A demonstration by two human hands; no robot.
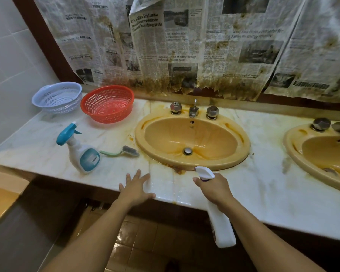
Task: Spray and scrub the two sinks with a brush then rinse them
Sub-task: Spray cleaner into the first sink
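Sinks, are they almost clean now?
Not yet. Done: nothing that shows; the front sink and the right-hand sink both carry orange-brown stains. In hand: the right hand grips a white spray bottle, nozzle towards the front sink; the left hand lies open at the counter edge. Left: spraying, scrubbing with the brush lying on the counter, rinsing.

Both bare forearms reach forward. The left hand (136, 189) is flat, fingers spread, palm down. The right hand (214, 188) curls round the neck of a white plastic spray bottle (222, 228), index finger seemingly at the trigger.
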